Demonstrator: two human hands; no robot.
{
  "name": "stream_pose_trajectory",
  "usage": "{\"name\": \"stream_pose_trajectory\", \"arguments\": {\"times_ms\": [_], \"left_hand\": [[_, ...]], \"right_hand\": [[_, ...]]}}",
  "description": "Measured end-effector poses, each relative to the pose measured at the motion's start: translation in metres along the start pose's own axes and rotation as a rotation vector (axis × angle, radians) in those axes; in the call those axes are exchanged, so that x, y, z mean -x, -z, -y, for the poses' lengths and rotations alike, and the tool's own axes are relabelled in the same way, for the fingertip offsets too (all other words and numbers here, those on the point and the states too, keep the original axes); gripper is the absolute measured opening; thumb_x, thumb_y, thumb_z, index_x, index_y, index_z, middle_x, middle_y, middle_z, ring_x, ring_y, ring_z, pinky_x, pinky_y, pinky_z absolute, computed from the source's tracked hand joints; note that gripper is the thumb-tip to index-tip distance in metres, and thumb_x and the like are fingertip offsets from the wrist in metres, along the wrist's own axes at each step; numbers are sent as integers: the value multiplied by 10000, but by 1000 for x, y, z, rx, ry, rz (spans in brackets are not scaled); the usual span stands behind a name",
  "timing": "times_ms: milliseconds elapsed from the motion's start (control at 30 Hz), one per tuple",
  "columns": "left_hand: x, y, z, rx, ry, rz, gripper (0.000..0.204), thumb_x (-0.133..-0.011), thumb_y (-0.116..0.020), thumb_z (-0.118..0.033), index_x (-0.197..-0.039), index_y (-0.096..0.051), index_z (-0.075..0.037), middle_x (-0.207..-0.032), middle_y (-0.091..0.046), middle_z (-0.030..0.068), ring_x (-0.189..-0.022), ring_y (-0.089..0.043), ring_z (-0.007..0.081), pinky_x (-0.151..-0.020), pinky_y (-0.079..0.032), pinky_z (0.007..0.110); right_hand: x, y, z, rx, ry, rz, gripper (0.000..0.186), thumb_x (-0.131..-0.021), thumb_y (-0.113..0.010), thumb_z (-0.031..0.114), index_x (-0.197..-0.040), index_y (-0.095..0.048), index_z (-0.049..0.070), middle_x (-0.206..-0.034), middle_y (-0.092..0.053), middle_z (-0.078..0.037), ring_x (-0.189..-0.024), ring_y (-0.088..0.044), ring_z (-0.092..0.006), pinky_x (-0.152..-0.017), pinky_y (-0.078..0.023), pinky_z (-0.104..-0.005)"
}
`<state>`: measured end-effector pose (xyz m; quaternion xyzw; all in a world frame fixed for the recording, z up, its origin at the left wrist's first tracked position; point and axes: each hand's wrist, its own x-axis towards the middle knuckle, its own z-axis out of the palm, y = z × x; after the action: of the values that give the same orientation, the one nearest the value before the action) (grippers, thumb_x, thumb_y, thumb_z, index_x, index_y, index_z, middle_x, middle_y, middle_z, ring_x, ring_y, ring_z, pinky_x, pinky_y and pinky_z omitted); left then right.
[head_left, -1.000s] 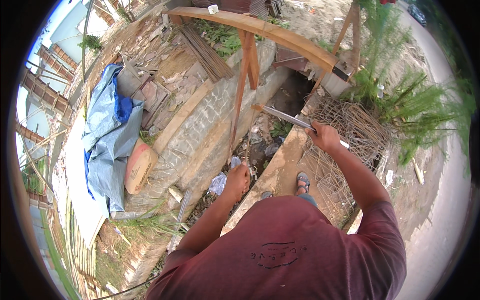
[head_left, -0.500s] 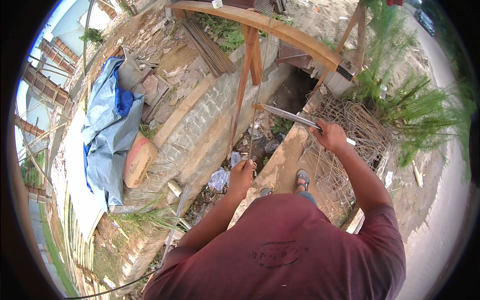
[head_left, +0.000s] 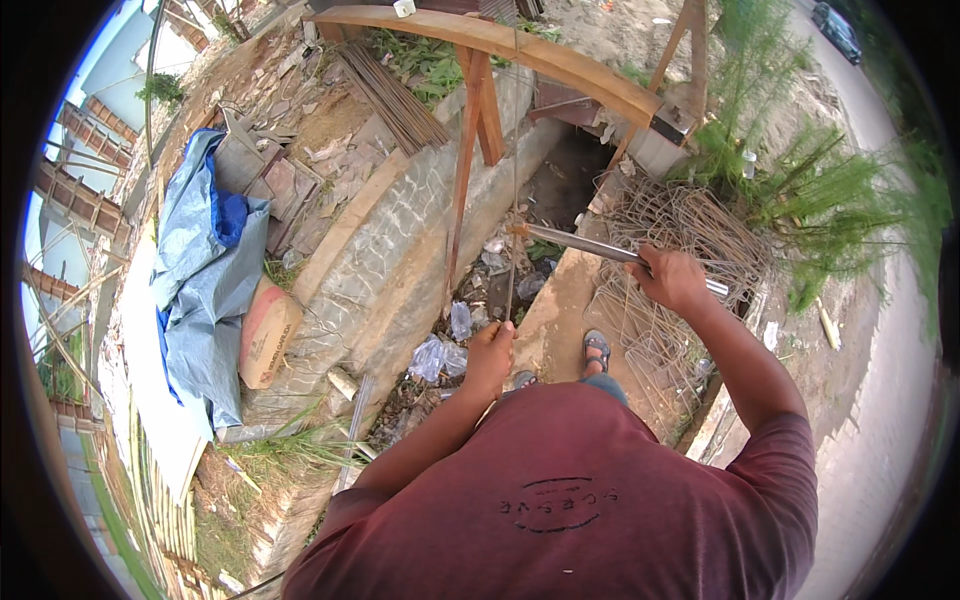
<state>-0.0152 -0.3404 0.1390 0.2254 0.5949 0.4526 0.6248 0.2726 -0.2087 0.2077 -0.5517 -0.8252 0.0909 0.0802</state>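
My right hand (head_left: 672,280) is wrapped round a silver metal pipe (head_left: 590,245), whose far end carries a rusty brown tip (head_left: 519,229). That tip meets a thin steel rod (head_left: 512,265) standing roughly in line away from me. My left hand (head_left: 490,358) is closed round the near part of the same rod, close in front of my chest. How the tip is joined to the rod is too small to tell. The rod runs on past the pipe tip toward a wooden beam (head_left: 490,36).
A tangle of bent steel rods (head_left: 690,225) lies right of my feet on a concrete ledge (head_left: 560,320). Left of the ledge runs a ditch with plastic litter (head_left: 430,358). Wooden props (head_left: 468,150) hold the beam. A blue tarpaulin (head_left: 210,290) and paper sack (head_left: 268,335) lie left.
The view has shifted, so the surroundings sit further left. The pipe's rusty tip has come slightly nearer to me, and the pipe lies a little flatter. Both hands keep their grip.
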Motion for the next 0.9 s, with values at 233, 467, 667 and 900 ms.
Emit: {"name": "stream_pose_trajectory", "arguments": {"times_ms": [233,467,667,900], "left_hand": [[-4,-16,8,200,42,16,246,-968,-478,-288,-848,-479,-73,-601,-391,-25,-412,-313,68,-370,-255,233],[-6,-7,14,242,61,-56,262,-960,-508,-301,-841,-496,-67,-553,-357,-39,-405,-292,61,-369,-225,240],[-3,-1,-17,347,159,82,218,-949,-531,-270,-861,-495,-74,-584,-391,-26,-429,-323,68,-393,-254,241],[-7,-5,-20,315,171,93,204,-946,-533,-272,-880,-484,-85,-592,-397,-25,-430,-327,71,-393,-260,236]], "right_hand": [[16,-23,11,-54,-63,-35,322,-878,-564,394,-871,-534,73,-694,-612,-171,-694,-614,-371,-607,-467,-478],[18,-49,22,-20,-147,-36,338,-873,-569,409,-868,-543,73,-668,-609,-181,-658,-613,-381,-592,-471,-477],[3,-36,1,-86,-117,-1,382,-881,-541,455,-881,-545,72,-672,-602,-182,-697,-603,-402,-614,-458,-497],[12,-19,10,-99,-60,-20,368,-882,-543,441,-894,-543,73,-672,-603,-182,-693,-606,-397,-614,-465,-492]]}}
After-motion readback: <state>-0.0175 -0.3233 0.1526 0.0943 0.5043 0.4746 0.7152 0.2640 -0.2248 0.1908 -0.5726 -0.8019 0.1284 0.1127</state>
